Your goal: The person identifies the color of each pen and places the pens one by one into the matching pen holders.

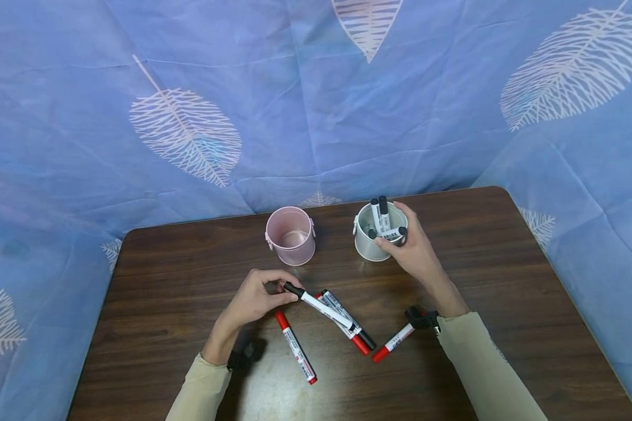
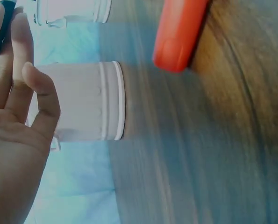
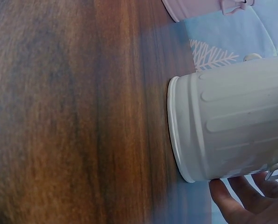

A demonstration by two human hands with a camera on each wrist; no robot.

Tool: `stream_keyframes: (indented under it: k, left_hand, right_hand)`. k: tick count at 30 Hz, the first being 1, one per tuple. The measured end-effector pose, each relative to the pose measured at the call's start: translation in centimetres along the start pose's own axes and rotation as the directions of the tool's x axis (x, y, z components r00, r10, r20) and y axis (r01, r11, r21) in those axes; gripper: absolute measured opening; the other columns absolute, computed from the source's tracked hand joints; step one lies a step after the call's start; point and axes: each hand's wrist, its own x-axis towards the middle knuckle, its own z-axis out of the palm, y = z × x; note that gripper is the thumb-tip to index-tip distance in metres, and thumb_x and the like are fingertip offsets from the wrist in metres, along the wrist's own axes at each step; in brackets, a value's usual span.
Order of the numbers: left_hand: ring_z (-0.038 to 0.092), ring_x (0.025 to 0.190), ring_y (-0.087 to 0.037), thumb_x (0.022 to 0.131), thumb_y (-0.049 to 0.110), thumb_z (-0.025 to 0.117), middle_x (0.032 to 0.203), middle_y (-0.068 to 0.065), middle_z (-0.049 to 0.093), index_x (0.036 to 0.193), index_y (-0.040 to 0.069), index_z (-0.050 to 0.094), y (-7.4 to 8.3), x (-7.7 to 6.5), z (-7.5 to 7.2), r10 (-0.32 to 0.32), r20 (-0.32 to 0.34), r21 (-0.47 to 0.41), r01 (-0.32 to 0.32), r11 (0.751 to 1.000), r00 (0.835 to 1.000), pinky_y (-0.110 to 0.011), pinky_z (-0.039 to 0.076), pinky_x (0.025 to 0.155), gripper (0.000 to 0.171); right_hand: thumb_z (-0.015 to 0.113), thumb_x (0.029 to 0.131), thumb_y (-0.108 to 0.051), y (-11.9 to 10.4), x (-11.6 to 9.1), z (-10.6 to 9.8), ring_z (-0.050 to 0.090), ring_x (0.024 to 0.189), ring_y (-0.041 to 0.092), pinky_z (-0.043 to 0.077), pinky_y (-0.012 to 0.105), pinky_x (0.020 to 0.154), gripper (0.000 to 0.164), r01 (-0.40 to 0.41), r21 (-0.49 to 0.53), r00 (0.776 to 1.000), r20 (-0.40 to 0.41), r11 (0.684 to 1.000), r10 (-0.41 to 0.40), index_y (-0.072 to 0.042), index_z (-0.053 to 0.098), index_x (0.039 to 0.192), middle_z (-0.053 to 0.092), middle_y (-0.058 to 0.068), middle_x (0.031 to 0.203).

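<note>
Pinches black-capped marker [image 1: 326, 311], likely light, stiff and a bit slick, by cap [image 1: 296, 290] with left hand [image 1: 258, 297], better taken mid-length, and grips white bucket [image 1: 370, 250] with right hand [image 1: 417, 251].

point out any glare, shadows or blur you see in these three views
Head view: pale glare on the table near the bottom edge, a dark shadow beside the left sleeve; left wrist view: the pink bucket looks washed out, the red marker soft-edged; right wrist view: bluish haze near the base of the white bucket, wood grain blurry toward the left.
</note>
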Motion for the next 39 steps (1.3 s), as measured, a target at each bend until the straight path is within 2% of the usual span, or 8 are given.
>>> stream_keyframes:
  k: [2, 7, 11, 15, 20, 24, 34, 39]
  left_hand:
    - [0.054, 0.070, -0.016, 0.082, -0.005, 0.077, 0.077, -0.001, 0.065, 0.097, 0.006, 0.075, 0.6, 0.0, -0.1, 0.002, -0.019, -0.014, -0.003, 1.000, 1.000, -0.032, 0.047, 0.064, 0.019]
    - [0.051, 0.071, -0.016, 0.082, -0.006, 0.077, 0.075, -0.001, 0.059, 0.097, 0.004, 0.074, 1.0, 0.2, -0.5, 0.029, -0.068, -0.036, -0.031, 0.999, 0.997, -0.030, 0.044, 0.063, 0.018]
    - [0.051, 0.071, -0.017, 0.080, -0.008, 0.077, 0.076, -0.004, 0.061, 0.098, 0.003, 0.074, 0.0, 0.7, -0.9, 0.067, -0.093, -0.022, -0.069, 0.997, 0.993, -0.029, 0.043, 0.062, 0.022]
    - [0.063, 0.073, -0.021, 0.082, -0.014, 0.072, 0.088, -0.009, 0.069, 0.104, 0.002, 0.070, -1.0, 1.2, -1.1, 0.107, -0.085, -0.083, -0.114, 0.990, 0.991, -0.029, 0.053, 0.068, 0.027]
    - [0.069, 0.074, -0.036, 0.091, -0.015, 0.059, 0.100, -0.022, 0.064, 0.114, -0.006, 0.056, -0.9, 2.2, -1.4, 0.193, -0.065, -0.270, -0.203, 0.941, 0.979, -0.038, 0.058, 0.078, 0.024]
    - [0.067, 0.071, -0.040, 0.096, -0.008, 0.056, 0.100, -0.023, 0.059, 0.115, -0.007, 0.051, -0.5, 2.9, -1.5, 0.246, -0.079, -0.321, -0.258, 0.911, 0.966, -0.036, 0.058, 0.080, 0.020]
    - [0.072, 0.073, -0.023, 0.095, -0.006, 0.059, 0.105, -0.018, 0.057, 0.114, -0.009, 0.051, 0.1, 3.9, -1.2, 0.249, -0.128, -0.330, -0.278, 0.902, 0.960, -0.040, 0.059, 0.074, 0.021]
    - [0.071, 0.073, -0.022, 0.094, -0.008, 0.060, 0.106, -0.015, 0.059, 0.112, -0.011, 0.051, 0.8, 5.1, -1.5, 0.269, -0.152, -0.331, -0.305, 0.893, 0.951, -0.043, 0.059, 0.069, 0.021]
  right_hand:
    - [0.071, 0.092, -0.009, -1.4, -0.3, -0.1, 0.039, 0.130, 0.047, 0.035, 0.060, 0.100, 0.082, -0.007, -0.001, 1.000, 0.004, 1.000, 0.007, -0.004, 0.018, 0.155, 0.032, 0.030, 0.148]
    - [0.070, 0.093, -0.011, -1.7, -0.4, -0.1, 0.039, 0.130, 0.047, 0.036, 0.059, 0.099, 0.082, -0.031, 0.000, 0.999, 0.011, 1.000, 0.031, -0.006, 0.018, 0.155, 0.031, 0.030, 0.148]
    - [0.069, 0.093, -0.009, -1.7, -0.2, -0.1, 0.039, 0.129, 0.047, 0.037, 0.059, 0.098, 0.081, -0.025, 0.015, 1.000, 0.016, 1.000, 0.025, -0.005, 0.018, 0.155, 0.030, 0.030, 0.148]
    - [0.069, 0.093, -0.007, -1.6, 0.0, 0.0, 0.038, 0.130, 0.047, 0.037, 0.059, 0.098, 0.081, -0.018, 0.028, 1.000, 0.017, 0.999, 0.017, -0.003, 0.018, 0.155, 0.030, 0.030, 0.148]
    - [0.069, 0.093, -0.005, -1.6, 0.1, 0.0, 0.038, 0.130, 0.048, 0.038, 0.061, 0.098, 0.081, -0.030, 0.040, 0.999, 0.020, 0.999, 0.030, -0.004, 0.017, 0.155, 0.030, 0.030, 0.148]
    - [0.069, 0.092, -0.006, -1.7, 0.1, 0.1, 0.038, 0.130, 0.048, 0.037, 0.062, 0.099, 0.082, -0.037, 0.035, 0.999, 0.021, 0.999, 0.036, -0.004, 0.017, 0.155, 0.030, 0.030, 0.148]
    - [0.071, 0.091, -0.006, -1.8, 0.1, 0.1, 0.039, 0.129, 0.047, 0.036, 0.060, 0.100, 0.082, -0.029, 0.014, 1.000, 0.004, 0.999, 0.029, -0.003, 0.019, 0.154, 0.033, 0.030, 0.147]
    - [0.071, 0.091, -0.006, -1.1, 0.2, 0.1, 0.040, 0.129, 0.046, 0.035, 0.060, 0.099, 0.084, -0.024, 0.015, 1.000, 0.001, 1.000, 0.024, -0.005, 0.018, 0.155, 0.033, 0.029, 0.148]
